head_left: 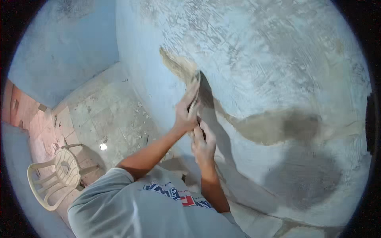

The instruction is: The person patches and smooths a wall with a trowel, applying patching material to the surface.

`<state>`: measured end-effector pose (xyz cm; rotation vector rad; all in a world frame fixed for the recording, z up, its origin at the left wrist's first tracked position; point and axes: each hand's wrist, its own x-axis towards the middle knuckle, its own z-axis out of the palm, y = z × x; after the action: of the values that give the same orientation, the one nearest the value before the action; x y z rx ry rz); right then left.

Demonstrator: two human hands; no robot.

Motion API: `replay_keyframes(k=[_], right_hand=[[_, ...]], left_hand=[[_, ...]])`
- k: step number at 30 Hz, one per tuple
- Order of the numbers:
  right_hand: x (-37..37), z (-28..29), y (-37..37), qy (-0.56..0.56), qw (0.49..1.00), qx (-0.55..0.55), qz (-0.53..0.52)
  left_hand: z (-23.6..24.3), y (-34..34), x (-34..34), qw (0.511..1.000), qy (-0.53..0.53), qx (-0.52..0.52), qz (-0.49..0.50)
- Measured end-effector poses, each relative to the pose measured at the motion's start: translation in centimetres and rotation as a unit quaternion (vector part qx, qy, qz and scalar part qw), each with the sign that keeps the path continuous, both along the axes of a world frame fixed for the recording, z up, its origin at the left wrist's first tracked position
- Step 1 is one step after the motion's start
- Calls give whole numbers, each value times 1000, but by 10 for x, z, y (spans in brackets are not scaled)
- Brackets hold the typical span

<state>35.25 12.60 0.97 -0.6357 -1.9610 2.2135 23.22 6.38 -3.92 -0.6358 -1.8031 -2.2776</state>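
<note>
Both hands' fingers close around a scraper pressed against the wall.

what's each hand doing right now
Left hand: fingers closed on the blade end of the scraper, pressed to the wall.
Right hand: fingers closed around the scraper's handle.

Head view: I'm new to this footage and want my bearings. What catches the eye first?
Both hands meet mid-frame on a flat scraper blade pressed to the pale blue wall, left hand above right hand. A bare grey-brown patch where the coating is gone runs right from the blade. Lower left, a white plastic chair stands on the debris-strewn floor.
</note>
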Motion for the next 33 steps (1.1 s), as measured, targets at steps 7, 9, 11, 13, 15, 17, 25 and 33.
replay_keyframes(k=[7, 9, 11, 13, 15, 17, 25, 33], right_hand=[[32, 4, 10, 4, 1000, 3, 2], [23, 10, 3, -35, 999, 2, 2], [-2, 5, -3, -17, 1000, 2, 5], [0, -8, -5, 19, 998, 54, -1], [16, -1, 1, 1, 1000, 26, 0], [35, 6, 10, -10, 1000, -25, -11], [-9, -6, 3, 20, 1000, 9, -1], [5, -18, 1, -5, 999, 41, 13]], left_hand=[[5, 8, 37, 997, 56, -35, 33], [0, 0, 15, 999, 41, -11, 20], [1, -8, -6, 1000, -12, 27, -3], [-3, -6, -2, 1000, 1, 6, 0], [-7, -3, 5, 998, 55, 8, 22], [-4, 5, 28, 996, 68, -45, 22], [5, -6, -19, 996, 65, -21, 50], [-18, -10, -3, 999, 51, -14, 3]])
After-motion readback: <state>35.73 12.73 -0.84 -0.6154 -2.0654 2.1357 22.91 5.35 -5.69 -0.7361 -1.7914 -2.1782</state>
